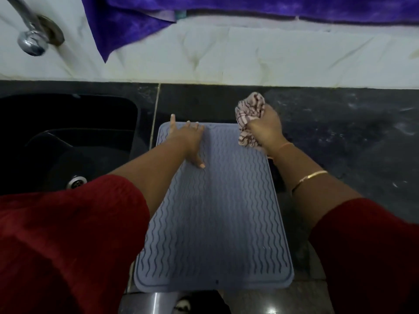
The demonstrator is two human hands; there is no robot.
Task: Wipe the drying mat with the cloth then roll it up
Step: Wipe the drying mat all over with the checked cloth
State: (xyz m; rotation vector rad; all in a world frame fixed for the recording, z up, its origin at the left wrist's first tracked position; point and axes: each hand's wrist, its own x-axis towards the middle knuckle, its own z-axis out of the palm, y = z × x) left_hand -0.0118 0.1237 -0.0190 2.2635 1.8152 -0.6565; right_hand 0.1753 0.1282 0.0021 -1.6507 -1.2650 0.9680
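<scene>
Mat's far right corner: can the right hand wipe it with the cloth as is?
Probably yes. The right hand holds the bunched cloth right at that corner of the drying mat; the left hand lies flat further left.

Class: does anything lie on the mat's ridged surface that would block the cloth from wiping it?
Only the person's own left hand, pressed flat at the far left corner of the grey-blue wavy-ridged silicone drying mat. The right hand grips the bunched striped cloth at the far right edge.

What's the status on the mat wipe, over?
Left hand flat on drying mat, pinning far end. Right hand shut on bunched cloth at far right corner. Mat flat, not rolled. Nothing on it.
</scene>
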